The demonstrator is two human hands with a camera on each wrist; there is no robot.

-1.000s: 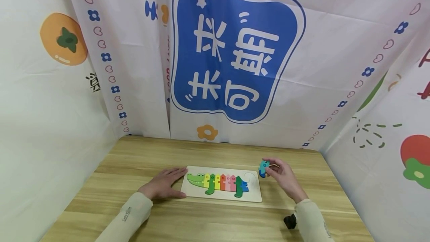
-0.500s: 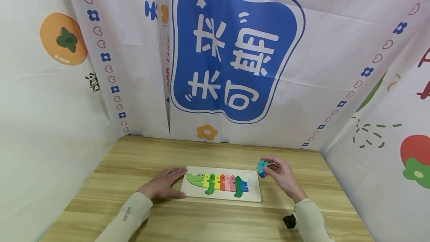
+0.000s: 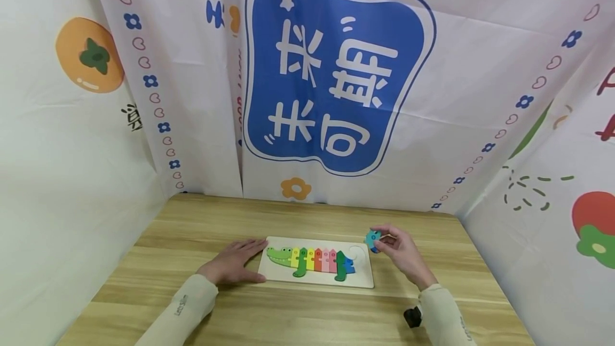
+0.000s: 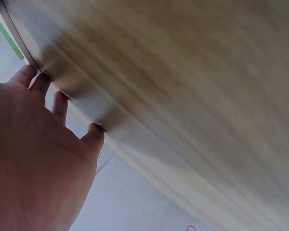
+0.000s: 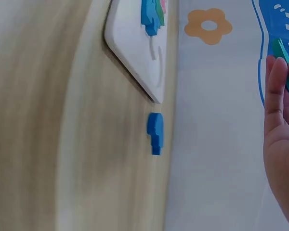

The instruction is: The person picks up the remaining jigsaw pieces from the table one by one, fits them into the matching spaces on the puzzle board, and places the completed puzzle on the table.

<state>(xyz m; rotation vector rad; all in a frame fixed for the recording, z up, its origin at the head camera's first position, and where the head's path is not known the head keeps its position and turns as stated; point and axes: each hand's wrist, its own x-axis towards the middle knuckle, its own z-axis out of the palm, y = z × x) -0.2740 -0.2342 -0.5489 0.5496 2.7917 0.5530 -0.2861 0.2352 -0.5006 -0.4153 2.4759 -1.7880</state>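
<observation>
A pale wooden puzzle board (image 3: 314, 283) lies on the table with crocodile pieces (image 3: 312, 261) in several colours. At its right end, only the tail's curled outline shows, without a piece. My left hand (image 3: 233, 263) rests at the board's left end, fingers at the upper corner and thumb at the lower one. Above the table by the board's upper right corner, my right hand (image 3: 401, 250) pinches a teal puzzle piece (image 3: 370, 238) between thumb and fingers. In the right wrist view a blue puzzle piece (image 5: 155, 132) lies on the table just off the board's corner.
The wooden table (image 3: 307, 314) reaches back to a printed cloth wall (image 3: 336, 186), with more cloth at both sides. A small black object (image 3: 412, 316) sits beside the right sleeve (image 3: 442, 311).
The teal piece has turned in my right fingers and shifted slightly left, closer to the board's corner. My left hand and the board have stayed in place.
</observation>
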